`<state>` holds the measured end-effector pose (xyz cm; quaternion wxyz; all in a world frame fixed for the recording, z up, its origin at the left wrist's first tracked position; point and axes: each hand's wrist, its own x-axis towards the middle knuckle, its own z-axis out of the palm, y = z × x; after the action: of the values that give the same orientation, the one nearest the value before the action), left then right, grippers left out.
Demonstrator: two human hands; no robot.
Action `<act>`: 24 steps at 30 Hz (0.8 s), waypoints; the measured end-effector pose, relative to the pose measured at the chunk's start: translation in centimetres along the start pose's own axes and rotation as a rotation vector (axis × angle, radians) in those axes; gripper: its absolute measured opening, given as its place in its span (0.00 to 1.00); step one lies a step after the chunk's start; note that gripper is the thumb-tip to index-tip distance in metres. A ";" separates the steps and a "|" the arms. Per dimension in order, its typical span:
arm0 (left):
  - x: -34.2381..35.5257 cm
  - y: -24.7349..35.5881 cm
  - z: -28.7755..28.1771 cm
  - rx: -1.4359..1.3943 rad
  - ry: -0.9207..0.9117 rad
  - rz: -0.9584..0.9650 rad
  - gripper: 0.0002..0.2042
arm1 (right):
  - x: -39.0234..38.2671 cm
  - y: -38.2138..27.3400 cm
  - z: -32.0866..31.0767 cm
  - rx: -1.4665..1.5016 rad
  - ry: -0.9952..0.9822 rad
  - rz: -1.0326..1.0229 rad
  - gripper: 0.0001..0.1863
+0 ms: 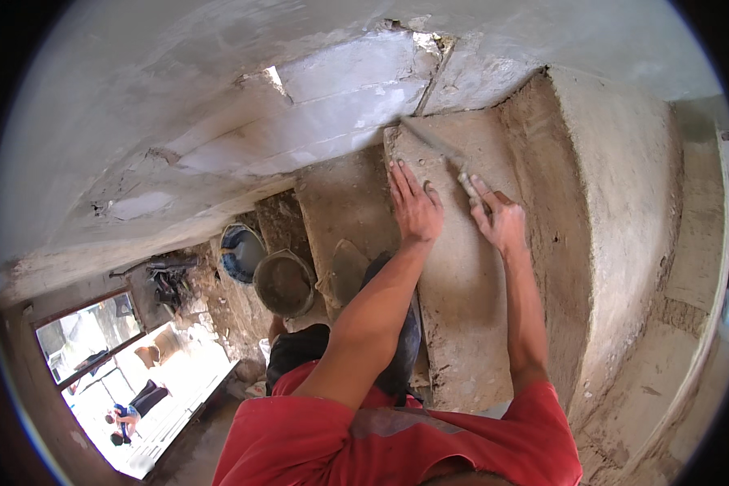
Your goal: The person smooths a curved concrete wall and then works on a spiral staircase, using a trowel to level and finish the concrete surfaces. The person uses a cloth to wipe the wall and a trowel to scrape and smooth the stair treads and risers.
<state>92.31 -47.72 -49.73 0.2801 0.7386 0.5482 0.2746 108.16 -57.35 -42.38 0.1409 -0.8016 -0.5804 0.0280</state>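
Note:
My right hand is closed around the handle of a trowel. Its thin blade is a little blurred and reaches to the left over the far part of a rough concrete step, near the wall. My left hand lies on the same step by its left edge, fingers stretched out, holding nothing. The two hands are apart, with the trowel handle nearer the right one.
Lower steps descend to the left, where a dark bucket and a blue-rimmed bucket stand. A patched wall runs along the far side. At right rises a higher step. A person appears outside, lower left.

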 end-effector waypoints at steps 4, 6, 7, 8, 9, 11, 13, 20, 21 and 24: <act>0.1 -0.1 0.1 -0.019 -0.018 -0.010 0.37 | -1.2 0.2 0.0 0.031 0.057 0.011 0.28; 0.0 0.0 0.2 -0.021 -0.022 -0.019 0.37 | -1.8 0.3 -0.2 0.029 0.139 0.152 0.28; 0.0 0.0 0.2 -0.010 -0.022 -0.021 0.37 | -2.1 0.2 -0.4 -0.014 0.165 0.124 0.29; -0.1 0.0 0.1 0.004 -0.030 -0.023 0.37 | -2.3 0.2 -0.5 -0.023 0.075 0.075 0.28; -0.1 0.1 0.1 0.004 -0.025 -0.022 0.37 | -2.5 0.2 -0.6 -0.030 0.032 0.034 0.27; -0.1 0.2 0.0 -0.005 -0.012 -0.001 0.38 | -2.7 0.3 -0.7 -0.079 -0.117 0.056 0.27; -0.1 0.2 0.0 0.000 -0.032 -0.014 0.38 | -2.8 0.5 -0.6 -0.007 0.056 0.188 0.27; 0.0 0.1 0.5 0.004 -0.024 -0.019 0.38 | -3.5 1.3 -0.7 -0.078 0.019 0.164 0.28; 0.0 0.1 0.5 0.008 -0.003 0.003 0.38 | -3.4 1.4 -0.8 -0.073 0.055 0.239 0.28; 0.0 0.0 0.6 0.020 -0.020 -0.009 0.38 | -4.0 1.2 -1.2 -0.050 0.180 0.344 0.27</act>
<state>92.74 -47.76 -50.12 0.2792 0.7417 0.5515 0.2604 108.18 -61.63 -42.04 0.1654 -0.8914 -0.4205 -0.0346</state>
